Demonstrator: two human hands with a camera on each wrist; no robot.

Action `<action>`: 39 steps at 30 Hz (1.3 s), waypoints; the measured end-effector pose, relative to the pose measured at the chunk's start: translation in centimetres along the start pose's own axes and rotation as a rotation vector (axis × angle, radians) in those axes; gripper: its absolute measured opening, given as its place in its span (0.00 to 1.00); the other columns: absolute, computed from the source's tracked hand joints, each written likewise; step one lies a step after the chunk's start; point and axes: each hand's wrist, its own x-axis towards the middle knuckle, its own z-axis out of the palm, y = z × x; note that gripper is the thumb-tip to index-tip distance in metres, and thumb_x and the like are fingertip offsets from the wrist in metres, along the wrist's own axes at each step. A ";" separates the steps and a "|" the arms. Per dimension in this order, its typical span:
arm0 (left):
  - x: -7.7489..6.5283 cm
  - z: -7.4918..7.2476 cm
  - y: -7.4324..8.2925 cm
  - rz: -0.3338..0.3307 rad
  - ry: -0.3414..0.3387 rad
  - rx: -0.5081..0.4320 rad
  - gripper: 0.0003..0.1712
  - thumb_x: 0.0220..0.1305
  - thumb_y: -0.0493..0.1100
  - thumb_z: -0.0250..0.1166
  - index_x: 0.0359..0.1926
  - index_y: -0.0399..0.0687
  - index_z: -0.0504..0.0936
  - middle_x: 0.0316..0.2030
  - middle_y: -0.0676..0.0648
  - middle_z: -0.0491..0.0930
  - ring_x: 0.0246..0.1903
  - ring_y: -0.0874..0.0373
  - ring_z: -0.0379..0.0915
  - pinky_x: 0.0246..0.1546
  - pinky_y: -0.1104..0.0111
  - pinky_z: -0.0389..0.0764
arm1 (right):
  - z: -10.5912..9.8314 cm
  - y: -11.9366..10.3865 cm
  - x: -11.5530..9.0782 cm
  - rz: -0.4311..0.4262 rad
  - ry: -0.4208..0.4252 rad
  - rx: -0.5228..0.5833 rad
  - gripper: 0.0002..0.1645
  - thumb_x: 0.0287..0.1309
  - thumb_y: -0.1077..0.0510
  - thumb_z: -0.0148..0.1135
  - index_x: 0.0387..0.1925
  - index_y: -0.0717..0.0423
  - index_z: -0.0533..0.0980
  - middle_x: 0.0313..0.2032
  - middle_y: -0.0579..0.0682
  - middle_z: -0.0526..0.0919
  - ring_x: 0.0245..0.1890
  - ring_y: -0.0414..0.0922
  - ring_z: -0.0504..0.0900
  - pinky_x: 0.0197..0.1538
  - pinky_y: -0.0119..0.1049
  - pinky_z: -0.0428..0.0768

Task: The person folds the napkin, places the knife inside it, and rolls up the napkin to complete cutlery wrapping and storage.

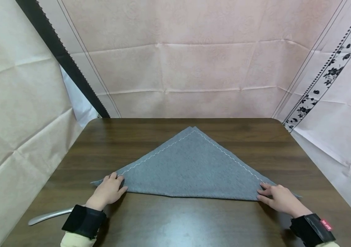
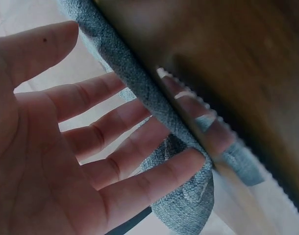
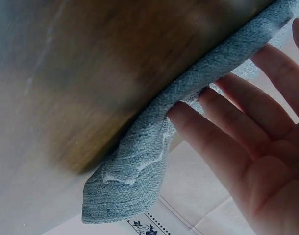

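Observation:
A grey-blue cloth [image 1: 191,168] with pale stitching along two edges lies on the table, folded into a triangle. Its peak points away from me and its long folded edge lies toward me. My left hand [image 1: 109,190] rests on the left corner, and the left wrist view shows its fingers extended against the cloth [image 2: 154,100]. On the right corner lies my right hand [image 1: 279,198]; its fingers touch the cloth [image 3: 188,81] without curling round it in the right wrist view. Both corner tips stick out past the hands.
The brown wooden table [image 1: 175,223] has rounded far corners. A silver metal handle [image 1: 50,216] lies at the left, partly hidden by my left wrist. Creased pale sheeting [image 1: 200,68] hangs behind and around the table, with a black strip [image 1: 67,61] at the left.

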 end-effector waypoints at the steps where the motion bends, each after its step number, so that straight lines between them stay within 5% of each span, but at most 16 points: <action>1: -0.1 0.0 0.0 0.002 0.000 -0.001 0.22 0.59 0.44 0.61 0.48 0.30 0.74 0.40 0.34 0.70 0.40 0.37 0.67 0.42 0.49 0.70 | -0.1 0.0 0.0 0.001 -0.004 -0.001 0.17 0.50 0.53 0.64 0.37 0.63 0.82 0.46 0.68 0.76 0.47 0.64 0.75 0.45 0.55 0.72; 12: -0.4 0.0 -0.1 -0.003 0.022 -0.004 0.22 0.58 0.43 0.62 0.47 0.29 0.74 0.41 0.33 0.69 0.40 0.37 0.67 0.42 0.50 0.70 | -0.1 0.0 0.5 -0.006 -0.015 -0.018 0.17 0.50 0.52 0.64 0.36 0.63 0.83 0.45 0.68 0.77 0.46 0.64 0.76 0.44 0.55 0.72; 19: -0.3 -0.5 -2.0 0.042 0.056 -0.071 0.21 0.57 0.40 0.62 0.44 0.25 0.74 0.35 0.35 0.72 0.37 0.40 0.71 0.38 0.52 0.73 | -0.5 0.1 1.1 0.021 -0.007 0.010 0.15 0.51 0.52 0.64 0.33 0.61 0.83 0.40 0.65 0.80 0.42 0.61 0.78 0.42 0.54 0.74; 24: 0.3 -0.8 -3.4 0.029 0.020 -0.124 0.12 0.58 0.40 0.61 0.33 0.32 0.73 0.26 0.44 0.69 0.27 0.50 0.68 0.28 0.59 0.70 | -1.2 1.2 1.0 0.076 0.108 0.071 0.11 0.54 0.56 0.62 0.24 0.60 0.82 0.24 0.52 0.81 0.27 0.49 0.80 0.31 0.42 0.76; 28: 0.7 -1.1 -4.2 -0.016 -0.002 -0.156 0.11 0.59 0.40 0.60 0.25 0.41 0.69 0.19 0.49 0.65 0.21 0.56 0.61 0.24 0.64 0.64 | -1.1 2.4 0.8 0.106 0.142 0.120 0.19 0.56 0.58 0.60 0.11 0.51 0.71 0.12 0.39 0.63 0.14 0.34 0.62 0.21 0.30 0.61; 30: 0.8 -1.1 -4.5 -0.025 -0.011 -0.167 0.12 0.59 0.40 0.60 0.23 0.42 0.69 0.18 0.50 0.64 0.19 0.58 0.61 0.22 0.66 0.64 | -0.7 3.0 0.8 0.101 0.117 0.126 0.22 0.56 0.57 0.59 0.10 0.49 0.64 0.11 0.37 0.57 0.13 0.32 0.56 0.21 0.28 0.56; 39: 0.5 -0.9 -5.5 -0.006 -0.050 -0.319 0.13 0.59 0.39 0.60 0.22 0.45 0.66 0.16 0.53 0.60 0.16 0.60 0.57 0.20 0.69 0.60 | -0.3 4.2 1.4 0.006 -0.074 0.137 0.19 0.50 0.53 0.65 0.13 0.49 0.66 0.14 0.36 0.60 0.15 0.31 0.59 0.21 0.28 0.58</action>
